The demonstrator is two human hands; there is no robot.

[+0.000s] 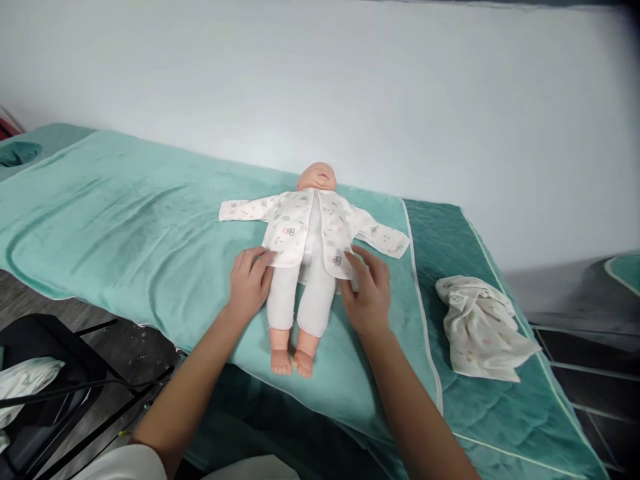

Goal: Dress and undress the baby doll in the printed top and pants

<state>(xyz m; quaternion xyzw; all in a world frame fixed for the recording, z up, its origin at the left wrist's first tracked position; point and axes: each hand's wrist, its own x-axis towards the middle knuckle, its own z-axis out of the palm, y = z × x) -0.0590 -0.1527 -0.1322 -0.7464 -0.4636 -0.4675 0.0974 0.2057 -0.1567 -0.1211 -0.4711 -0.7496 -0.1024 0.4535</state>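
Observation:
A baby doll (315, 293) lies on its back, its head toward the wall and its bare feet toward me. It wears a white baby jacket (290, 230) with small printed figures, which hangs unfastened down the front; its sleeves are spread to both sides. White cloth covers the doll's body and legs down to the ankles. My left hand (250, 280) has its fingertips closed on the jacket's lower left corner, beside the doll's hip. At the opposite lower corner, my right hand (369, 290) holds the hem between fingers and thumb.
A green cover (150, 220) lies over the bed, with a darker quilted part (440, 240) at the right. On that part rests a crumpled printed white cloth (483, 330). A black chair (45, 347) with cloth on it stands at lower left. The white wall (320, 80) bounds the far side.

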